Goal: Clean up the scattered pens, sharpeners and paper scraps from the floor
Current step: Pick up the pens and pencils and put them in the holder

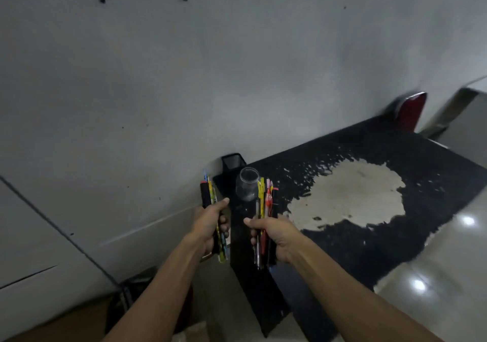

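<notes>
My left hand (209, 223) grips a bunch of pens and pencils (210, 194), among them a thick black marker and yellow ones, pointing up. My right hand (274, 232) grips a second bunch of pens (264, 196), yellow, red and pink. Both hands are held in front of the near corner of a black table (369, 209). On that corner stand a clear glass jar (247, 186) and, behind it against the wall, a black mesh pen holder (233, 162). The jar sits between the two bunches.
The black tabletop has a large worn pale patch (353, 194). A grey wall fills the left and top. A red chair back (411, 110) stands past the table's far end. Glossy floor tiles (434, 275) lie to the right; dark clutter sits at the lower left.
</notes>
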Demonstrator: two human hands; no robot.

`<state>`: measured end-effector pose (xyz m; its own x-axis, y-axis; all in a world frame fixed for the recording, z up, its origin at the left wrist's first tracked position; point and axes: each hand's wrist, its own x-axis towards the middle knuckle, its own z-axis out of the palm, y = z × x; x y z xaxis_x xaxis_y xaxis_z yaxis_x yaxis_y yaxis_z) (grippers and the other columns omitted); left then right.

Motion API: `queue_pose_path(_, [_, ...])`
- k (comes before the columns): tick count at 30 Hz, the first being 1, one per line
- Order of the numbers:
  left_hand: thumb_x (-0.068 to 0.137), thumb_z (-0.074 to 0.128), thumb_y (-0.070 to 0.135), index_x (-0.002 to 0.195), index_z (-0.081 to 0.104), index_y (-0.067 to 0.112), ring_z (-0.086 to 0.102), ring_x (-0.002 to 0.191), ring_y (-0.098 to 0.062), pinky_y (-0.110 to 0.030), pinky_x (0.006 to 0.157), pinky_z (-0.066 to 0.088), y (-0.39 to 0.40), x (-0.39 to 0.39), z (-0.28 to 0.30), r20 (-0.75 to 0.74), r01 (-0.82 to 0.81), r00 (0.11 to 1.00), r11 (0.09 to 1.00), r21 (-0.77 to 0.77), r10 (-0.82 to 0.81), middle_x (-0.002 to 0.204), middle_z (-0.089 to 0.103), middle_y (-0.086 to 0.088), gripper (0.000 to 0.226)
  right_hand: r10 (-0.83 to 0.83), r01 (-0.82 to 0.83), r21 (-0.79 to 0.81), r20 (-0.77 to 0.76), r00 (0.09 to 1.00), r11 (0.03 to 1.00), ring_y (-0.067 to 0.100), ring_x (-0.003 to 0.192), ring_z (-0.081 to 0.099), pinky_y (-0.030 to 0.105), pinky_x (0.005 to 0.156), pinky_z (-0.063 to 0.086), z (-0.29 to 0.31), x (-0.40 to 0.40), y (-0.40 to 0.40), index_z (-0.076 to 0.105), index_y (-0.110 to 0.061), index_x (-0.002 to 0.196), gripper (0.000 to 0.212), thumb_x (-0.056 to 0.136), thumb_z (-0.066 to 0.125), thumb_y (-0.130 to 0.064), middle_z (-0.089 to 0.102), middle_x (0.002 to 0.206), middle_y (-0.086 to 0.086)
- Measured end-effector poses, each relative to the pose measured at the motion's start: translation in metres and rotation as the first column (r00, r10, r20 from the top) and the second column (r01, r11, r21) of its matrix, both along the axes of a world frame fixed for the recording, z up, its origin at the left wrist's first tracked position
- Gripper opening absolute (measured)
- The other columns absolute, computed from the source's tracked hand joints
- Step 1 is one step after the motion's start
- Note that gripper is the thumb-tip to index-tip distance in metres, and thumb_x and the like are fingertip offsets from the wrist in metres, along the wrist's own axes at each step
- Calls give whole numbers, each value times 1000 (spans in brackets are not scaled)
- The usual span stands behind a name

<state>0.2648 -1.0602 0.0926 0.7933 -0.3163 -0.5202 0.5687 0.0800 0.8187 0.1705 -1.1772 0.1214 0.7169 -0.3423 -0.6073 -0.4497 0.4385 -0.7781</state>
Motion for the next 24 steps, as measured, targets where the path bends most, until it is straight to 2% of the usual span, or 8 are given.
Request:
queue_pose_path(3, [86, 66, 19, 73, 46, 15, 36, 38, -15, -26, 43, 35, -35, 34, -1, 44, -222, 974, 975, 23, 221, 50, 39, -2, 24, 45, -45, 26, -10, 999, 999, 17, 48, 50, 23, 44, 47, 1, 36, -41, 57, -8, 79, 16, 83, 71, 0, 52, 60, 8])
queue_pose_path(9, [85, 64, 15, 72, 47, 16, 38, 39, -16, -27, 44, 36, -70, 79, 7, 83, -509, 858, 860, 11, 507, 52, 42, -4, 21, 76, -75, 58, -9, 997, 996, 16, 53, 56, 27, 53, 51, -6, 89, -87, 61, -6, 85, 15, 80, 75, -4, 58, 64, 7])
queue_pose_path(12, [86, 68, 19, 74, 47, 16, 37, 39, -17, -27, 45, 35, -84, 98, 11, 82, -597, 799, 802, -13, 596, 51, 42, -5, 25, 17, -22, 103, 50, 999, 994, 17, 57, 58, 29, 55, 52, -12, 112, -102, 61, -7, 92, 20, 79, 76, -4, 60, 66, 7])
queue_pose_path(16, [84, 73, 22, 70, 46, 14, 37, 37, -17, -27, 43, 36, -103, 118, 11, 76, -665, 741, 745, -50, 667, 48, 42, -4, 32, -35, 18, 133, 120, 992, 991, 19, 57, 59, 34, 62, 54, -16, 142, -115, 62, -9, 81, 14, 80, 75, -4, 60, 65, 8])
queue_pose_path(20, [84, 73, 25, 71, 49, 13, 39, 40, -19, -29, 47, 40, -123, 144, 1, 97, -709, 698, 704, -41, 709, 49, 45, -4, 30, -152, 118, 185, 186, 971, 976, 15, 46, 59, 26, 47, 53, -21, 177, -130, 62, -5, 84, 14, 80, 74, -1, 60, 63, 9])
queue_pose_path(22, [87, 70, 24, 70, 50, 13, 41, 39, -19, -30, 47, 39, -133, 157, -8, 135, -721, 680, 691, -54, 721, 46, 46, -1, 28, -197, 160, 181, 205, 959, 970, 17, 54, 62, 29, 55, 55, -28, 196, -137, 63, -6, 87, 15, 79, 76, -3, 63, 69, 10])
queue_pose_path(24, [89, 67, 24, 70, 50, 14, 43, 40, -18, -30, 48, 40, -145, 175, -20, 199, -733, 657, 678, -56, 727, 47, 48, -2, 27, -242, 199, 199, 226, 943, 960, 20, 66, 62, 38, 74, 57, -39, 221, -145, 64, -8, 87, 17, 78, 78, -4, 64, 75, 8])
